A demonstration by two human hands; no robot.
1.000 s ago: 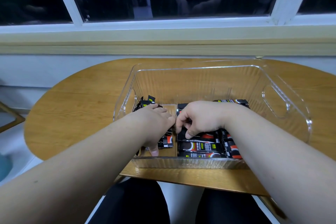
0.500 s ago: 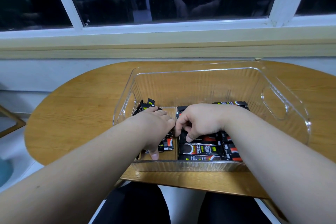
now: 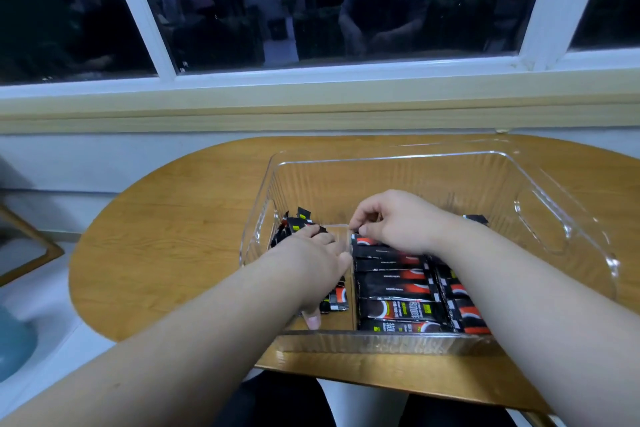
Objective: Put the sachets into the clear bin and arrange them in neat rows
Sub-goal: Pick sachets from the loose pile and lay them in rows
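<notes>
A clear plastic bin [image 3: 540, 191] stands on the wooden table. Inside it, several black-and-red sachets lie flat in a stacked row [image 3: 394, 288] at the near middle, with a second row [image 3: 460, 305] to its right under my forearm. A loose pile of sachets [image 3: 294, 224] sits at the bin's left end. My left hand [image 3: 311, 263] rests palm down over that pile, fingers bent into it. My right hand [image 3: 394, 218] hovers at the far end of the middle row, fingertips pinched on the end of the topmost sachet [image 3: 363, 240].
The oval wooden table [image 3: 166, 239] ends close to my lap. A window sill and dark window run behind it. The bin's far half holds nothing, and one sachet end [image 3: 476, 218] shows past my right wrist.
My right hand has lifted and moved toward the bin's far side, uncovering more of the middle row. My left hand stays on the left pile.
</notes>
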